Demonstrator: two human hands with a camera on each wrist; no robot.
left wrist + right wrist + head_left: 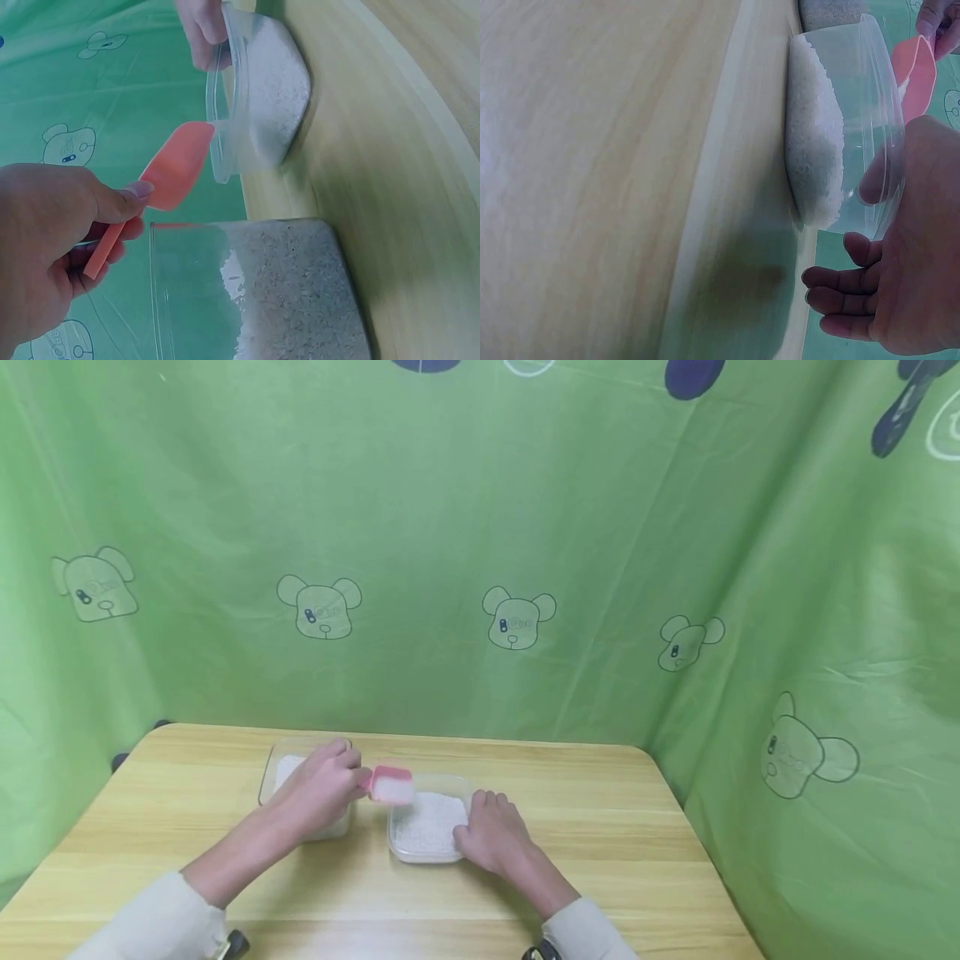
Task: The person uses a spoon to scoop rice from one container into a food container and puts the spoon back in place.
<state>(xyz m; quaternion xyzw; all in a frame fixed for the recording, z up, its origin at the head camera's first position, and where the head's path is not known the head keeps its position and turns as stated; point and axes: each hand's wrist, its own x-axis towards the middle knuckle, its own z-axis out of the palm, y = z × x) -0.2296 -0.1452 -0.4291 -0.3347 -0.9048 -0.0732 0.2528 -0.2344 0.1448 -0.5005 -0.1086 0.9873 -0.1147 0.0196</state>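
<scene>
Two pale sleeves, nearest of all, are seen on the near side of the clear tub. Beyond the tub, and well out to either side of it, a green curtain is hung, printed with outlined bear heads. The tub is carried by a wood-grained counter, whose surface is spread all around it. To the left of the tub, just beside it but apart, a clear box is set. At the tub's right side its rim is held by the right hand, whose grip is closed on it with the thumb and a finger, the other fingers being loosely bent outside the tub. To the tub's left, partly over the box, the left hand is raised; in its grip the handle of a pink scoop is pinched. The scoop is held at the tub's left rim; whether that rim is touched cannot be told. By white grains the tub is partly filled, as is the box; in the scoop a white mass is seen, blurred.
</scene>
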